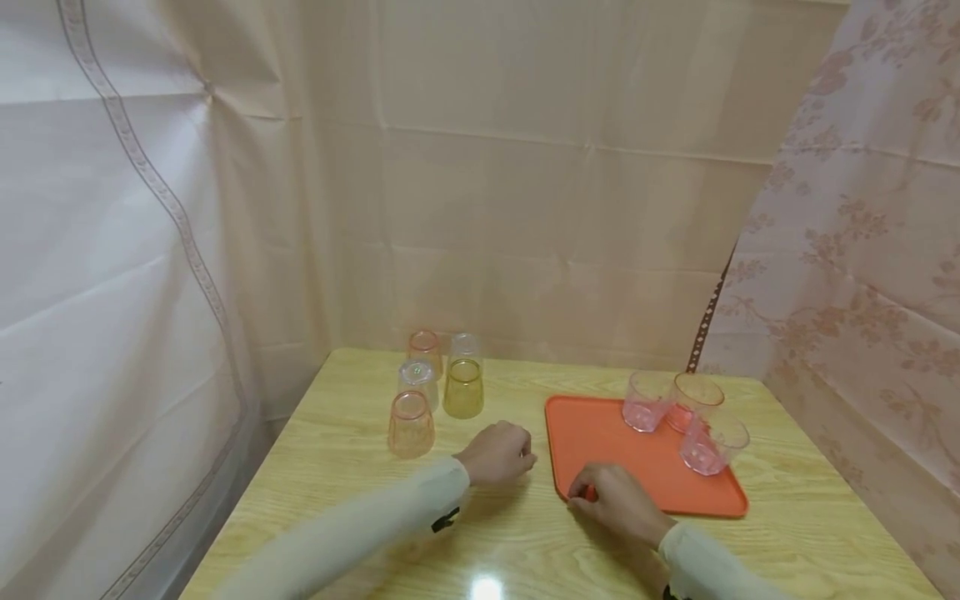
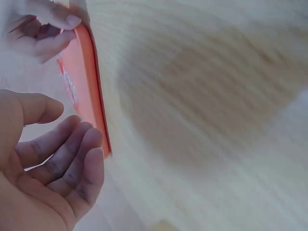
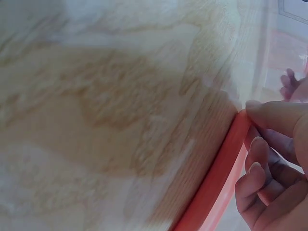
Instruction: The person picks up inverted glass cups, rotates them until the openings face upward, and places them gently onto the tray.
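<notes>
An orange tray [image 1: 600, 437] lies on the right half of the wooden table [image 1: 352, 467]. My right hand [image 1: 592, 493] pinches its near left corner, the thumb on the tray rim [image 3: 216, 183] and the fingers [image 3: 262, 163] curled under it. Three clear pink cups [image 1: 647, 402] stand upright at the tray's far end. My left hand [image 1: 498, 452] rests on the table just left of the tray, fingers [image 2: 72, 154] loosely curled and holding nothing. The tray edge [image 2: 94, 101] runs close beside it.
Several upturned plastic cups stand grouped at the table's far left, among them an orange one [image 1: 411, 423] and a yellow one [image 1: 462, 387]. Cloth sheets hang behind [image 1: 525, 167] and on both sides. The table's left edge [image 1: 247, 492] is near my left sleeve.
</notes>
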`<state>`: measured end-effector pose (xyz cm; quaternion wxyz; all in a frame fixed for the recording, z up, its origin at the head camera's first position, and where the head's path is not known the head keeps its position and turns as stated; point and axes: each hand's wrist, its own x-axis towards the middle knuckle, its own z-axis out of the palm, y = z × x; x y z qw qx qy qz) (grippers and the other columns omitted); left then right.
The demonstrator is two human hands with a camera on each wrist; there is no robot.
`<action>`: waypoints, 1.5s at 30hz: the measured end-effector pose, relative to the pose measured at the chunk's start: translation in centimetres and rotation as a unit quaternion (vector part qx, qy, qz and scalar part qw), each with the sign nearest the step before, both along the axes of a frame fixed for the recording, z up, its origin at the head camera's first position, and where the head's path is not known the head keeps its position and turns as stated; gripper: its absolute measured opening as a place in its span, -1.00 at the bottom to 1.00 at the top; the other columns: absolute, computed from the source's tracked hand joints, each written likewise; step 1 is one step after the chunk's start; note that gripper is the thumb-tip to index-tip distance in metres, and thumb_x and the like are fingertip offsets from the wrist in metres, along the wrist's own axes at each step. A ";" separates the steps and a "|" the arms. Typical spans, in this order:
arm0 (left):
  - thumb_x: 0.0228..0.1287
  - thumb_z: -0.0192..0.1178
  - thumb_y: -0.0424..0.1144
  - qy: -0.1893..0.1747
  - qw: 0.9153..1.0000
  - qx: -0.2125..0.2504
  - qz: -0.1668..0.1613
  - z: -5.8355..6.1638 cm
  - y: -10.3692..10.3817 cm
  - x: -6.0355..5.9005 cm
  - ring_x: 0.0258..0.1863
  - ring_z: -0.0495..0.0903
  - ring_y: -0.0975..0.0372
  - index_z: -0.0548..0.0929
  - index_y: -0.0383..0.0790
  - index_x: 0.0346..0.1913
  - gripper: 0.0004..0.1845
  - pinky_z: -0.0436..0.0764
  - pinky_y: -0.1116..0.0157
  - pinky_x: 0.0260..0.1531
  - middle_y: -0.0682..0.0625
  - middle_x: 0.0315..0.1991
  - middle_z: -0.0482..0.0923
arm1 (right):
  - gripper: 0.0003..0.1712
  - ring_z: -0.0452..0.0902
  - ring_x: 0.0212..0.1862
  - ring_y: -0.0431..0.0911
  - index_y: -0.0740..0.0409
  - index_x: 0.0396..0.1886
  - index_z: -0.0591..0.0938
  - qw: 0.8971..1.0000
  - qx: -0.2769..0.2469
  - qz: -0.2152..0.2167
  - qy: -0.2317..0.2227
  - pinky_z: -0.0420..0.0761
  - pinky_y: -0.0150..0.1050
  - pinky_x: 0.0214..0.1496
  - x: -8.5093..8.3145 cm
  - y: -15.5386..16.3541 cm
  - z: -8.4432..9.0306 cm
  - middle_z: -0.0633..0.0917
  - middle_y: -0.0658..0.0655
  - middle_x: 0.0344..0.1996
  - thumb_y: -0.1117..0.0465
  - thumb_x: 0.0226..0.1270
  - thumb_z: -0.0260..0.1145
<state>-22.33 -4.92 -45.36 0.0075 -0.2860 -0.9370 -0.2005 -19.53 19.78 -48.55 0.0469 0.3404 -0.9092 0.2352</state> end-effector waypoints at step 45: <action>0.25 0.37 -0.23 0.136 0.989 -0.063 0.020 4.5 -15.9 -1.7 0.15 0.49 -0.19 0.70 -0.34 0.02 -0.67 0.56 -0.14 0.01 -0.23 -0.03 0.59 | -0.84 0.53 -0.38 -0.34 -0.11 -0.43 0.74 1.000 -0.015 -0.013 -0.019 0.52 -0.36 -0.38 0.1 0.0 -0.2 0.61 -0.25 -0.42 0.22 0.17 0.59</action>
